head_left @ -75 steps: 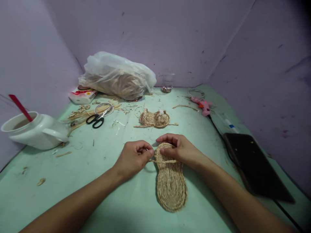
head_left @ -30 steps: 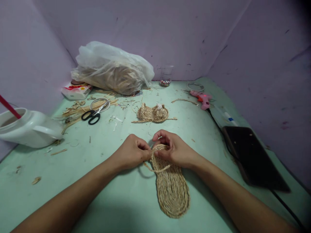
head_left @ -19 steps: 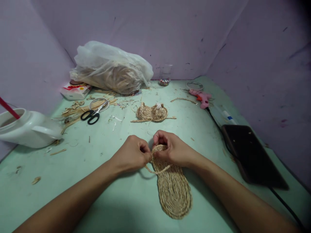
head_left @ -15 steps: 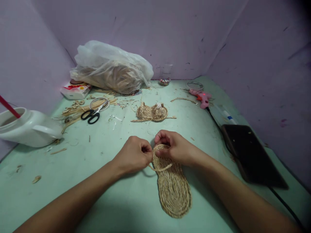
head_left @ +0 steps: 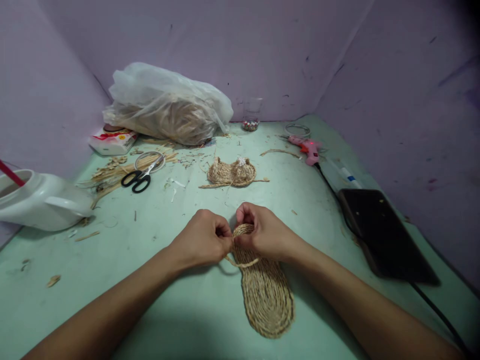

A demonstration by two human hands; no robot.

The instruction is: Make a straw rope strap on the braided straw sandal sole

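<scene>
Your woven sole [head_left: 268, 300] is on the bench [head_left: 168, 320] right in front of you, its far end pointing to 11 o'clock and its near end to 5. Your right hand [head_left: 258, 232] comes in from 4 o'clock, and its grip is clamped on the far end of the sole, thumb lying over the top. Your left hand [head_left: 204, 237] reaches in from 8 o'clock. Its grip is together on the thin cord [head_left: 242, 264] at the sole's left edge; you cannot tell whether it pinches that edge too. The cord sags in a loop from under your left hand across the sole towards your right.

Taking the sole as the centre of the dial, another woven piece [head_left: 225, 172] with a white cluster [head_left: 241, 161] on it lies near 12 o'clock, and the beads in the clear cup [head_left: 250, 124] are well beyond it. The pink glue gun [head_left: 311, 150] is at 1 o'clock, its red light showing, and the dark slab [head_left: 386, 235] at 2. Black-handled scissors [head_left: 139, 179] lie at 10 o'clock beside loose straw [head_left: 108, 172], the plastic bag [head_left: 172, 105] bulges at 11, and the white jug [head_left: 48, 202] sits between 9 and 10
</scene>
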